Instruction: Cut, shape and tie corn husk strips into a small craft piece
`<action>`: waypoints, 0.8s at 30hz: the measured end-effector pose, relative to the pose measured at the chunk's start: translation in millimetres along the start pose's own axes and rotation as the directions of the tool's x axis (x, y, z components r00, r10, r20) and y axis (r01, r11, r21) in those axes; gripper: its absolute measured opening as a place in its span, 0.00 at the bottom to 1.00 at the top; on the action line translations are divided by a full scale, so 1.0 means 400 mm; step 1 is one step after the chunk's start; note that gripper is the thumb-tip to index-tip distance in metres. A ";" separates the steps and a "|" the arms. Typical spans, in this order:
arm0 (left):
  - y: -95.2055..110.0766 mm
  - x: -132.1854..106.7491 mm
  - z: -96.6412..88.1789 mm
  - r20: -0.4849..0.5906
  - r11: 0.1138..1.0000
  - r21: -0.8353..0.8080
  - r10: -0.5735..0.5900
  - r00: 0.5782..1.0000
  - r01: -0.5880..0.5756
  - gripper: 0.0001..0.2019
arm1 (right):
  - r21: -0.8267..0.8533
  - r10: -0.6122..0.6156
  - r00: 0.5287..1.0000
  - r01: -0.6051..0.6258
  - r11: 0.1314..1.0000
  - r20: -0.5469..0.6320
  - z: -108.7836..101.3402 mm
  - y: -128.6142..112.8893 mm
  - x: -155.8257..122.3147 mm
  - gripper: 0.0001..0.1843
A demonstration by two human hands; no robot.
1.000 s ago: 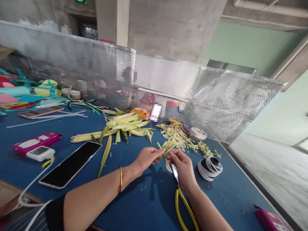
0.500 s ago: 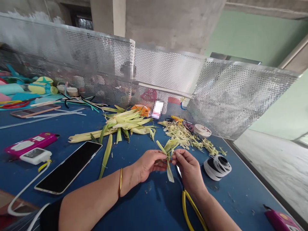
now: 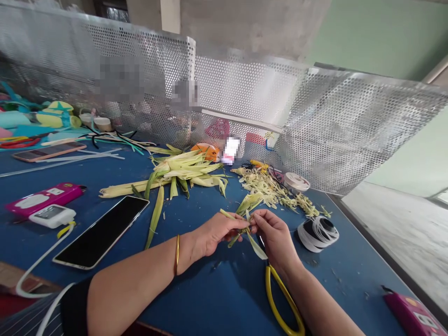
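My left hand [image 3: 224,229], with a gold bangle on its wrist, pinches a small tied-looking piece of green and cream corn husk [image 3: 249,204]. Close against it, the fingertips of my right hand [image 3: 272,232] are pressed together on a narrow strand of the same husk, and a pale husk end [image 3: 258,247] hangs below the fingers. Scissors with yellow handles [image 3: 285,303] lie beneath my right hand and wrist; their blades are mostly hidden, and I cannot tell whether the palm grips them.
A heap of corn husks [image 3: 185,168] lies beyond my hands, with husk scraps [image 3: 262,186] to its right. A spool of white cord [image 3: 318,234] stands at right. Phone [image 3: 103,233] and magenta device [image 3: 47,199] lie left. A perforated metal screen [image 3: 241,88] borders the table [image 3: 196,298].
The husk piece has tilted over to the left in my fingers, and its pale hanging end has swung right. My hands stay close together. The camera view has shifted slightly.
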State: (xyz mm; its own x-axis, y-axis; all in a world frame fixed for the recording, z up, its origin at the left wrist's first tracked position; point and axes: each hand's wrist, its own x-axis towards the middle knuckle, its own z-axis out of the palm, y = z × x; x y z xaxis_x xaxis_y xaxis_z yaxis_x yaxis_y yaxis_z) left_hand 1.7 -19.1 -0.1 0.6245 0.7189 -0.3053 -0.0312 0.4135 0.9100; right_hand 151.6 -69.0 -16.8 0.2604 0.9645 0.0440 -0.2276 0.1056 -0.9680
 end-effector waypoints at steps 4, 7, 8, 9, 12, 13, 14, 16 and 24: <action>-0.003 0.000 0.002 0.032 1.000 0.028 0.003 0.999 -0.004 0.10 | -0.046 -0.027 1.000 0.027 0.999 -0.003 -0.001 0.007 0.000 0.16; -0.004 0.002 0.003 0.020 1.000 0.010 -0.030 0.999 0.030 0.07 | -0.067 -0.033 0.999 0.032 0.997 -0.007 -0.001 0.009 -0.001 0.15; -0.004 0.004 0.003 0.023 0.999 0.001 -0.052 0.998 0.052 0.07 | -0.073 -0.031 0.999 0.030 0.997 -0.010 -0.001 0.009 0.000 0.15; -0.004 0.005 0.001 0.025 0.997 -0.006 -0.073 0.997 0.073 0.08 | -0.078 -0.028 1.000 0.026 0.997 -0.015 -0.002 0.009 0.000 0.15; -0.006 0.011 -0.005 0.001 0.995 0.017 -0.099 0.995 0.099 0.10 | -0.078 -0.013 1.000 0.011 0.997 -0.023 -0.002 0.007 0.003 0.16; -0.008 0.012 -0.007 0.000 0.995 0.039 -0.088 0.996 0.088 0.11 | -0.075 -0.009 1.000 0.007 0.997 -0.022 -0.001 0.006 0.003 0.16; -0.010 0.014 -0.008 0.000 0.995 0.065 -0.073 0.997 0.073 0.12 | -0.071 -0.005 1.000 0.003 0.997 -0.022 0.001 0.005 0.002 0.17; -0.013 0.015 -0.007 -0.009 0.992 0.120 -0.038 0.999 0.039 0.12 | -0.063 0.005 1.000 -0.007 0.998 -0.021 0.004 0.001 0.000 0.17; -0.003 0.020 -0.002 -0.202 0.967 0.247 0.115 0.973 -0.063 0.11 | 0.016 0.022 0.980 -0.019 1.000 -0.196 -0.025 -0.017 0.024 0.23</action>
State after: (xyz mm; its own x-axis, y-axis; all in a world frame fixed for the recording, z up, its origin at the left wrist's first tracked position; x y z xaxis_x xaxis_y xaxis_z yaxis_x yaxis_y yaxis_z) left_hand 6.0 -13.4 -3.8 0.4465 0.8595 -0.2488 0.1232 0.2164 0.9685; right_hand 165.1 -62.9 -12.1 0.4344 0.9003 -0.0268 -0.2479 0.0909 -0.9645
